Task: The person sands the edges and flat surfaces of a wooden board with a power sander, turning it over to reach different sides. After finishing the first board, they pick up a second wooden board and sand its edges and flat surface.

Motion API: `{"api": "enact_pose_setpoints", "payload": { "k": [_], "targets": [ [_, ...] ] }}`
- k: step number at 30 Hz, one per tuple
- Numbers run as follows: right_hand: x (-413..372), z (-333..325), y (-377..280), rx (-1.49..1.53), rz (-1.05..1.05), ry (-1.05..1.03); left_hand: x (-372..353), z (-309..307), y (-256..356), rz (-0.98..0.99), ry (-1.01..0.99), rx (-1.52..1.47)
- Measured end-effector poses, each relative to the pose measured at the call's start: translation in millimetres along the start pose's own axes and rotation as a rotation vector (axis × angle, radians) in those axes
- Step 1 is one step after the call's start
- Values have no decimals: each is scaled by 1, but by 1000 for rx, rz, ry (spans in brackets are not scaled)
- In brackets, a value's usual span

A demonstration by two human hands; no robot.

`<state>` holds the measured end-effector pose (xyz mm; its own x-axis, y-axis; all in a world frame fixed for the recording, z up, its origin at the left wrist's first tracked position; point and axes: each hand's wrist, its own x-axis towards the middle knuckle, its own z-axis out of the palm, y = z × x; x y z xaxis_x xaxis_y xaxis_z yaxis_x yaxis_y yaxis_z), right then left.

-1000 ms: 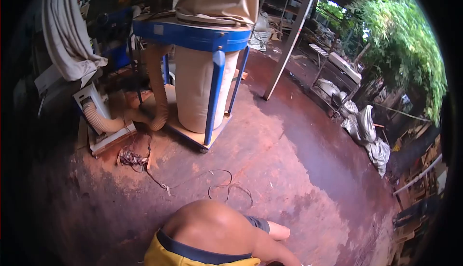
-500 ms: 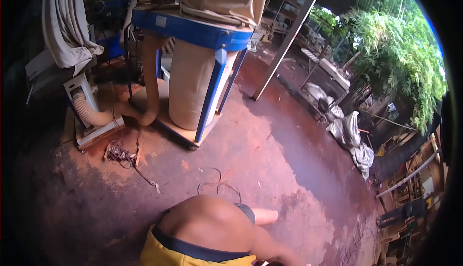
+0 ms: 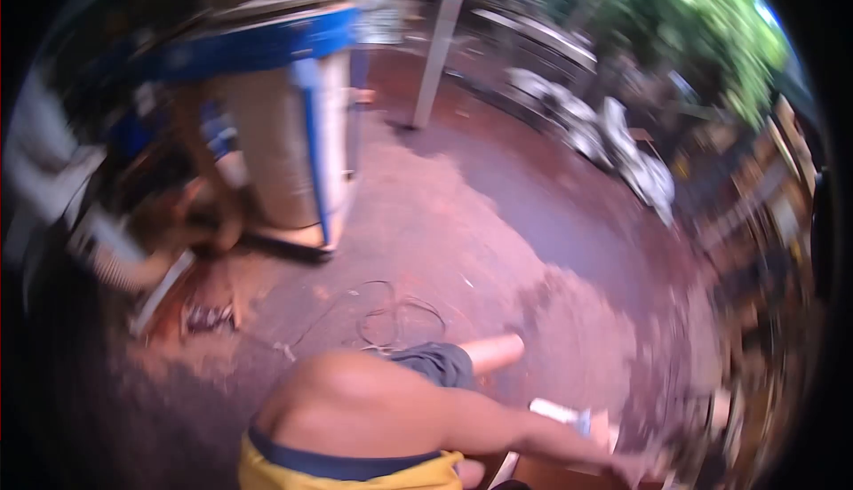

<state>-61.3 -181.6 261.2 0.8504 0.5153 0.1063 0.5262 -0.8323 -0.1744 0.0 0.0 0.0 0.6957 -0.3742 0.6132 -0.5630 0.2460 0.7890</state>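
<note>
My left arm, bare from a yellow tank top with a dark edge [image 3: 346, 463], stretches to the right along the bottom of the view. At its end, my left hand [image 3: 633, 467] is low at the right and smeared by motion, so its fingers cannot be made out. The hand is by a reddish-brown flat surface [image 3: 555, 474]. A white piece [image 3: 553, 411] lies beyond the forearm, with a small pale bluish thing beside it. My right hand is out of view. Part of my leg shows beyond the arm, in dark grey shorts [image 3: 437, 363].
A blue-framed machine [image 3: 313, 148] with a large beige bag and hose stands at the left. A thin cable [image 3: 400, 317] loops on the reddish floor. Behind are a metal post [image 3: 440, 55], silvery sacks [image 3: 644, 170] and greenery; blurred wooden pieces crowd the right edge.
The view has swung, so the machine and post sit further left. More of my left arm now shows, with the hand, the brown surface and the white piece in view at lower right.
</note>
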Motion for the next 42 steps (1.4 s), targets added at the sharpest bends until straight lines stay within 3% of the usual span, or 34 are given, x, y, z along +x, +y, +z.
{"api": "enact_pose_setpoints", "payload": {
  "k": [3,4,5,6,9,18,19,20,22,28,29,30,34,42],
  "targets": [
    [34,4,13,-17,-8,74,23,14,-39,-92,-11,74],
    [25,3,13,-61,13,96,40,31,-62,26,101,422],
    [18,5,25,-91,25,152,39,32,-46,-216,99,49],
    [14,-13,13,-157,124,71,50,31,-39,-236,38,-147],
    [7,-10,23,-127,141,102,55,40,-67,-265,-1,-224],
    [6,4,32,-180,228,87,38,44,-75,-319,-19,-350],
    [7,2,33,-149,209,98,38,46,-82,-296,33,-209],
    [8,4,37,-147,210,115,38,45,-80,-300,15,-259],
    [13,5,49,-51,217,127,40,39,-77,-291,35,22],
    [14,5,42,-37,324,151,42,34,-56,-278,-10,-250],
    [16,8,48,-89,256,168,43,34,-56,-255,-42,-327],
    [18,10,48,-137,182,181,45,35,-56,-259,-51,-331],
    [24,5,26,-44,367,101,44,35,-64,-300,-38,-263],
    [35,12,26,-29,318,120,44,42,-76,-272,11,-260]
  ]
}}
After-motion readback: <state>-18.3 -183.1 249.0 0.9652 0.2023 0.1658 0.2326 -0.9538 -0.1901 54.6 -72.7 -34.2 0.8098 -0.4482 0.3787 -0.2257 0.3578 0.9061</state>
